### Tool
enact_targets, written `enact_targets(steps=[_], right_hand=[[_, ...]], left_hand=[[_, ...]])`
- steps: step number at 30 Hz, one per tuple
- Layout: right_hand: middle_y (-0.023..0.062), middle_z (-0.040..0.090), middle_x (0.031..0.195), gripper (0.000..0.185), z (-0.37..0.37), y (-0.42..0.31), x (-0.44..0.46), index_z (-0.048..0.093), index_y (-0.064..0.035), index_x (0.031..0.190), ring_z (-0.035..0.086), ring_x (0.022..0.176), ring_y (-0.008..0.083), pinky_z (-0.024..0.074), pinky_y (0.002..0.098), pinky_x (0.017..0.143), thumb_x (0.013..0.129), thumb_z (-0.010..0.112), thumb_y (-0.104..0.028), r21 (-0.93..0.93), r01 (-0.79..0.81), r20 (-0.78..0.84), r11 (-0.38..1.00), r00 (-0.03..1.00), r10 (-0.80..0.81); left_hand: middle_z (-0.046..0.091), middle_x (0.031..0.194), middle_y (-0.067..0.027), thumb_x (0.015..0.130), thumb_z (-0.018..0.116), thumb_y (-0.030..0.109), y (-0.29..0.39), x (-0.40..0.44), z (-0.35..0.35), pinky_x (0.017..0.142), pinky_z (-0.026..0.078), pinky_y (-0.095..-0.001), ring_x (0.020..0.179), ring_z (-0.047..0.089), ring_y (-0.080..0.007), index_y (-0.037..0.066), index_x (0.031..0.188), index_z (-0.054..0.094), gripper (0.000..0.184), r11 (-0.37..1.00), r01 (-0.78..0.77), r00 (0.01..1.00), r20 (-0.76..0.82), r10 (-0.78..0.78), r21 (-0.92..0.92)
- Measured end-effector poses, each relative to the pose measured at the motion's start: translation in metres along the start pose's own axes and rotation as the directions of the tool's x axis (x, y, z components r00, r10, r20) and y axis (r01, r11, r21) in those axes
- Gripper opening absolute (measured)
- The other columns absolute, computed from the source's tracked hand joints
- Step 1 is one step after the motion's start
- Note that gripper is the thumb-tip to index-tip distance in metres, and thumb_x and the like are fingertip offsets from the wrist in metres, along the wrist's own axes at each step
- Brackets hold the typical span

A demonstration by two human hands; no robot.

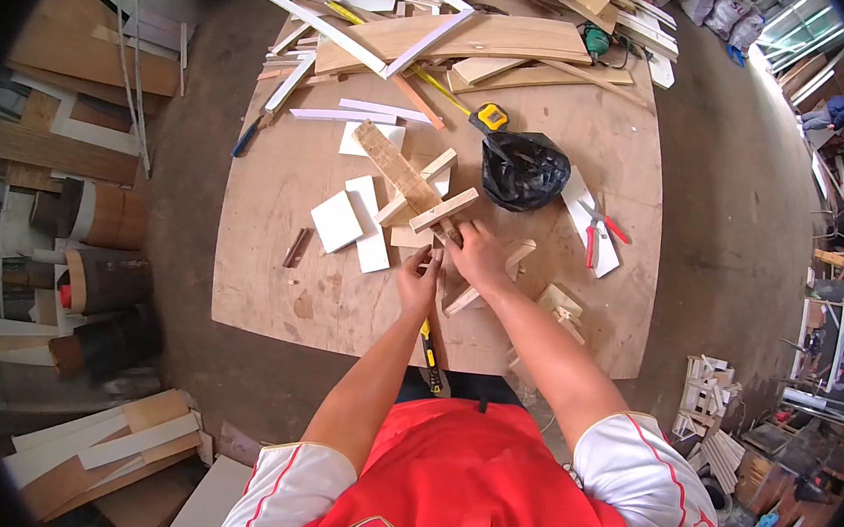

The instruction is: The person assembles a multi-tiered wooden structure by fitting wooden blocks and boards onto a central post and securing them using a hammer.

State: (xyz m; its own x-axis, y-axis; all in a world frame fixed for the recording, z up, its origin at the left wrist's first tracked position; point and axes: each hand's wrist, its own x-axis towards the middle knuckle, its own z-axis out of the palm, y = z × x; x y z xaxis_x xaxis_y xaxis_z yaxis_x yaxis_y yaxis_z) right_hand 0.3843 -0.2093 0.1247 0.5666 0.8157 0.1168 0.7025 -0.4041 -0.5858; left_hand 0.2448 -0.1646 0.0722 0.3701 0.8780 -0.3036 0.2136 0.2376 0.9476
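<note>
My right hand (478, 256) curls its fingers at the lower end of a small assembly of wood strips, close to a short pale wood block (444, 210). A longer, rougher brown board (390, 165) runs from there to the upper left, over a pale strip. Just below and left of it, my left hand (417, 281) has fingers and thumb pinched together; what they hold, if anything, is too small to make out. Below my left wrist, at the table's front edge, is a tool with a yellow and black handle (428, 347). Its head is unclear.
Near my hands are a black plastic bag (524, 172), a yellow tape measure (491, 118), red-handled pliers (601, 229), white boards (336, 221) and a wooden piece (491, 278). Long boards and a white frame (360, 49) crowd the table's (279, 171) far side. People work far right.
</note>
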Motion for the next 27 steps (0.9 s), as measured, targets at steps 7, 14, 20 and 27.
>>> enact_targets(steps=[7,14,20,27], right_hand=[[0.0154,0.065,0.094,0.014,0.014,0.005,-0.003,0.066,-0.0032,0.087,0.066,0.091,0.0379,0.0552,0.0475,0.079,0.084,0.072,-0.015,0.03,0.086,-0.022,0.996,0.996,-0.085],[0.0156,0.065,0.094,0.012,0.019,0.003,-0.004,0.066,-0.0041,0.088,0.067,0.09,0.0382,0.0552,0.0484,0.078,0.083,0.072,-0.013,0.006,0.009,0.004,1.0,1.0,-0.009],[0.0163,0.064,0.096,0.012,0.024,0.004,-0.004,0.065,-0.0038,0.09,0.066,0.09,0.0388,0.0551,0.0487,0.078,0.081,0.07,-0.01,0.018,0.003,0.002,1.0,1.0,-0.003],[0.0161,0.064,0.097,0.012,0.032,0.01,-0.005,0.065,-0.0032,0.09,0.067,0.091,0.0392,0.0555,0.0492,0.08,0.079,0.065,-0.007,-0.01,-0.022,0.018,1.0,1.0,0.022]], left_hand=[[0.069,0.102,-0.0132,0.087,0.083,0.022,0.016,0.0,-0.031,0.074,0.055,-0.0329,0.079,0.066,-0.0196,-0.004,0.12,0.072,0.043,0.974,-0.103,0.987,-0.1,0.125,0.203],[0.072,0.107,-0.0188,0.081,0.085,0.022,0.063,0.02,-0.037,0.082,0.055,-0.0373,0.09,0.07,-0.0282,0.0,0.115,0.074,0.042,0.818,-0.315,0.931,-0.012,0.365,0.482],[0.071,0.08,-0.0207,0.084,0.082,0.023,0.084,0.037,-0.041,0.067,0.053,-0.0406,0.068,0.068,-0.0319,0.002,0.104,0.076,0.029,0.739,-0.321,0.943,0.124,0.309,0.593],[0.069,0.076,-0.0212,0.085,0.081,0.024,0.096,0.03,-0.041,0.062,0.05,-0.0415,0.063,0.065,-0.0308,0.002,0.099,0.076,0.027,0.761,-0.326,0.942,0.123,0.313,0.56]])
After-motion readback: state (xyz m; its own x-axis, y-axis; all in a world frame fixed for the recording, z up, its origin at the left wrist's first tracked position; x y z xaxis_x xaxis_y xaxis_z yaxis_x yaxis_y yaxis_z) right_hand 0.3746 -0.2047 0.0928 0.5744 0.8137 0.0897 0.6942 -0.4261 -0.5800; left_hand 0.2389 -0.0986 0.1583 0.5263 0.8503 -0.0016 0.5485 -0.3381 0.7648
